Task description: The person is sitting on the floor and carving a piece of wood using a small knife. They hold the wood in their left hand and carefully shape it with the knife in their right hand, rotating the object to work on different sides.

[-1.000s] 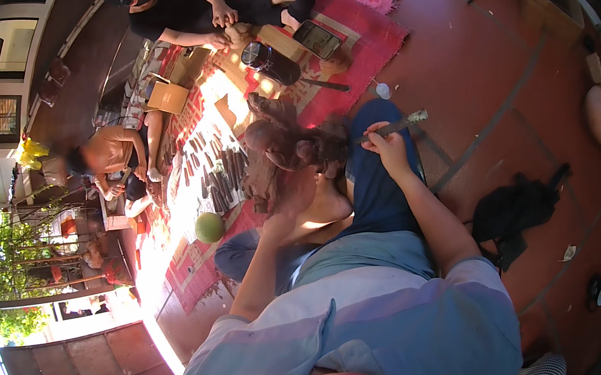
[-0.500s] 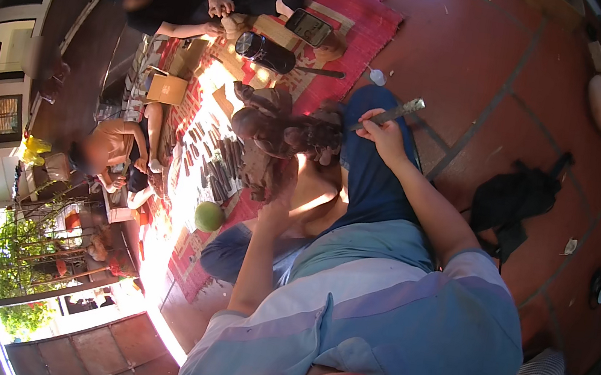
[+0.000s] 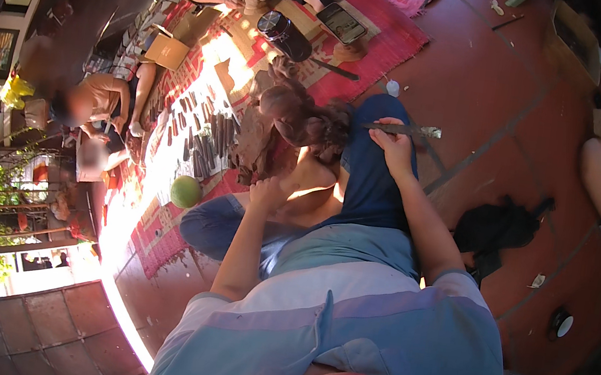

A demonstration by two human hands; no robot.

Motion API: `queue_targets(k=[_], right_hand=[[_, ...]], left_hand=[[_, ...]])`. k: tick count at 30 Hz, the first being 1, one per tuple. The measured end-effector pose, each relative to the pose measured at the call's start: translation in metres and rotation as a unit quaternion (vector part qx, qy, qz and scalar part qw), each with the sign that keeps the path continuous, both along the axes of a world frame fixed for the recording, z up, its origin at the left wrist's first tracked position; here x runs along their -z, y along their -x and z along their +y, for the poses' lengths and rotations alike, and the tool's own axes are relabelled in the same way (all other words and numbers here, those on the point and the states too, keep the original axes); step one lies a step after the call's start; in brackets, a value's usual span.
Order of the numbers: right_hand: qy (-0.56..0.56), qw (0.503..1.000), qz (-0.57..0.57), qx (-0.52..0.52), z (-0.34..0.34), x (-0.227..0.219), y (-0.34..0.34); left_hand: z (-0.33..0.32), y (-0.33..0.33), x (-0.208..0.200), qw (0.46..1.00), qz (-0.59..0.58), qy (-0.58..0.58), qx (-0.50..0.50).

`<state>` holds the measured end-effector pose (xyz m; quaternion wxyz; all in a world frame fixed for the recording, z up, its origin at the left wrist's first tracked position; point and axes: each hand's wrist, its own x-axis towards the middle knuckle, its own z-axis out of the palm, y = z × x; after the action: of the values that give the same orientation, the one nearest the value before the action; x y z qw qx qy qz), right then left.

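A dark brown wood carving with rounded, knobbly shapes rests in front of my crossed legs, against my raised blue trouser knee. My right hand is closed around a long, flat chisel, held over that knee with its shiny end pointing right. My left hand is a closed fist beside the carving's near lower edge. Whatever lies inside that fist is hidden.
Many carving tools lie in rows on a red patterned mat. A green ball-like thing, a black cylinder and a phone are nearby. Two people sit across the mat. A black bag lies on the tiles.
My right hand has turned the chisel from slanting upward to nearly level. My left fist has come down slightly, toward me. The whole view has shifted and tilted.
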<state>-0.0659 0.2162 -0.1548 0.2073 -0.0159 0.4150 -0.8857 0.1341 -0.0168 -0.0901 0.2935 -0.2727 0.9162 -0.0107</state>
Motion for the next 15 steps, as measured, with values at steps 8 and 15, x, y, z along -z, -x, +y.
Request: queue_targets(k=[8,15], right_hand=[[-0.063,0.998,-0.012,-0.006,0.006,-0.025,-0.011],[0.006,1.0,0.02,0.018,0.007,-0.108,-0.038]], left_hand=[[0.014,-0.027,0.032,0.955,0.273,0.012,0.114],[-0.008,0.003,0.012,0.867,0.317,-0.378,-0.076]])
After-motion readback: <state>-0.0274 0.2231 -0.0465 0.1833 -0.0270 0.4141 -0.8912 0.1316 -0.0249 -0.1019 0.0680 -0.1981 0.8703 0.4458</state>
